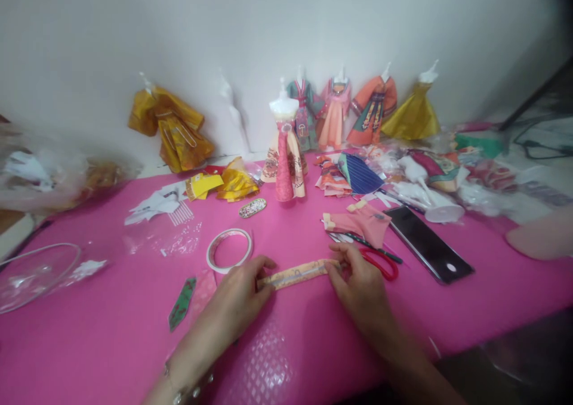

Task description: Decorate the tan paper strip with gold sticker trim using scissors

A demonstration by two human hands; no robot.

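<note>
A narrow cream fabric strip (301, 274) with a pale line along its middle stretches between my hands, low over the pink table. My left hand (245, 286) pinches its left end between thumb and fingers. At the other end my right hand (356, 280) grips the strip the same way. Just beyond my left hand lies a roll of tape (209, 256). Red-handled scissors (385, 269) rest behind my right hand, partly under pink fabric (364, 225). A small green fabric piece (182, 305) is left of my left forearm.
Straight ahead stands a doll mannequin (285, 148) in a pink and cream dress. Several dressed mannequins line the wall. A phone (428, 244) lies right, near bagged scraps. Yellow fabric (237, 181), an oval hair clip (253, 208) and a pink table (111, 339) are also in view.
</note>
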